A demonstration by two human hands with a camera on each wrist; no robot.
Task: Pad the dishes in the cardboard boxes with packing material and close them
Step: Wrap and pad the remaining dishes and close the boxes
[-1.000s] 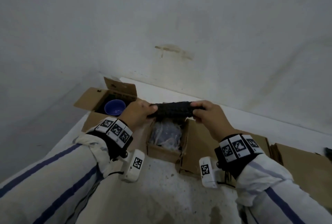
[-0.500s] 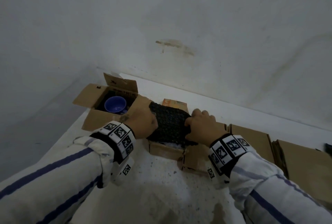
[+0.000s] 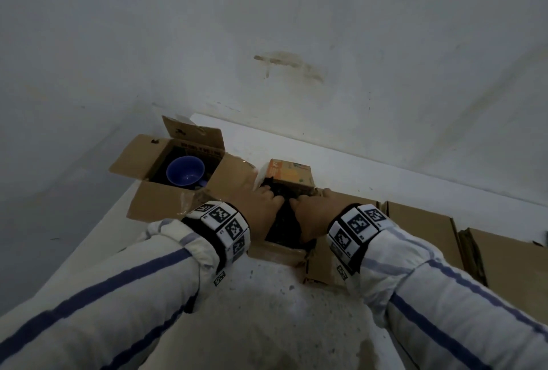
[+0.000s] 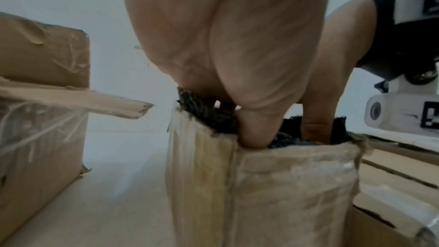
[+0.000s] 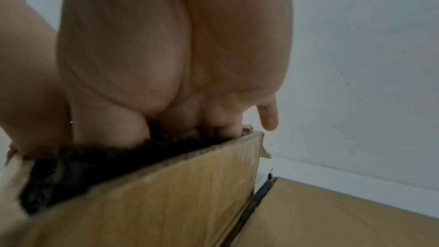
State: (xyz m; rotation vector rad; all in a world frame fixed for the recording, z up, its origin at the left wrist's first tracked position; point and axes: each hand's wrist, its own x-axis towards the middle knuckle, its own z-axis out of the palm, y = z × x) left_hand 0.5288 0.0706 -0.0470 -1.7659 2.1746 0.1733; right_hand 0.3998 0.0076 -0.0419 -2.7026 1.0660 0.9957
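Observation:
A small open cardboard box (image 3: 275,254) stands in the middle of the white table. Black mesh packing material (image 3: 283,221) fills its top and hides what lies beneath. My left hand (image 3: 261,206) and right hand (image 3: 314,212) are side by side on the material, fingers reaching down into the box and pressing it in. The left wrist view shows my left hand's (image 4: 237,44) thumb pushed into the padding (image 4: 209,115) at the box rim (image 4: 285,157). In the right wrist view my right hand (image 5: 178,63) presses the padding (image 5: 83,162) with its little finger sticking out.
A larger open box (image 3: 139,203) at the left holds a blue bowl (image 3: 185,170). An orange printed flap (image 3: 290,175) stands up behind the middle box. Flattened cardboard boxes (image 3: 421,230) lie at the right. The wall runs close behind.
The rolled black padding, held above the box a second ago, has come down into it. Both hands moved together and now press on top of it.

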